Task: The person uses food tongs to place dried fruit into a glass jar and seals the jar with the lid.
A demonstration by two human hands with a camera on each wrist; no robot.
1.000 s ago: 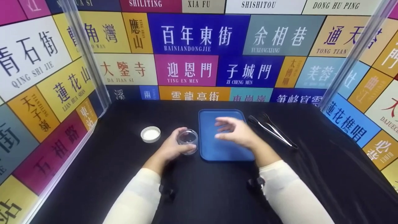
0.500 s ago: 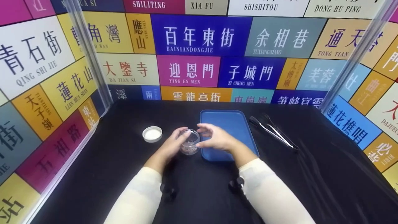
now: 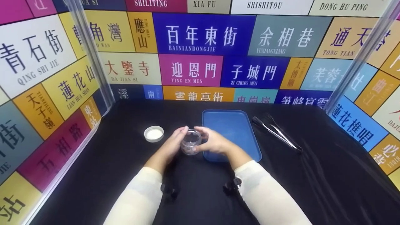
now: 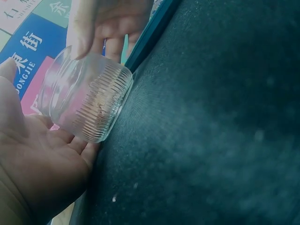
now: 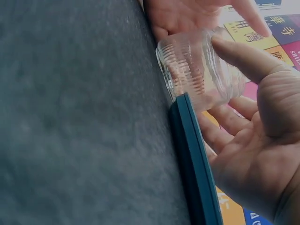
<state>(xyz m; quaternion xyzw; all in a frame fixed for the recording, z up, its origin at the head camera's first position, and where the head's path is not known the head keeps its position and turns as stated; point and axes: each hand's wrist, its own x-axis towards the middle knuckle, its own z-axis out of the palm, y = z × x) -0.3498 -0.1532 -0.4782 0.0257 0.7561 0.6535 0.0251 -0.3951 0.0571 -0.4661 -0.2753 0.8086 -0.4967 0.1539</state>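
A clear, ribbed jar (image 3: 191,143) stands upright without a lid on the black cloth, just left of the blue tray (image 3: 231,134). My right hand (image 3: 214,142) holds it from the right, thumb (image 5: 239,54) on its upper side and fingers curled behind. My left hand (image 3: 172,142) lies along the jar's left side. In the left wrist view, the left thumb (image 4: 9,70) stands off the glass while the left fingers lie beside and behind it. Whether those fingers press on the jar is hard to tell. A white round lid (image 3: 153,133) lies left of the left hand.
Metal tongs (image 3: 278,132) with dark tips lie to the right of the tray. Black cloth (image 3: 200,193) covers the table. Printed sign panels (image 3: 190,70) form the walls behind and at both sides, with clear corner posts (image 3: 93,59) between them.
My right hand has moved left from above the tray to the jar and now holds it. The left thumb has come off the jar, which stays in about the same place.
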